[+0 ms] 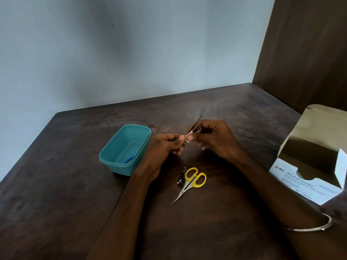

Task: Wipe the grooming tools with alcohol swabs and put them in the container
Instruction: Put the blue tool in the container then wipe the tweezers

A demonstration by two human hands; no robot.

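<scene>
A thin dark metal tweezer (196,124) is gripped by the curled right hand (216,139) above the dark wooden table (75,184), while a small white swab (188,136) is pinched around its lower end by the left hand (165,147). The teal rectangular plastic container (124,149) sits just left; yellow-handled scissors (189,182) and a metal nail clipper (181,176) lie below.

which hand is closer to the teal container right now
Left. The left hand is just right of the teal container, almost beside its rim. The right hand sits farther right, beyond the left, both pinching a thin tool.
</scene>
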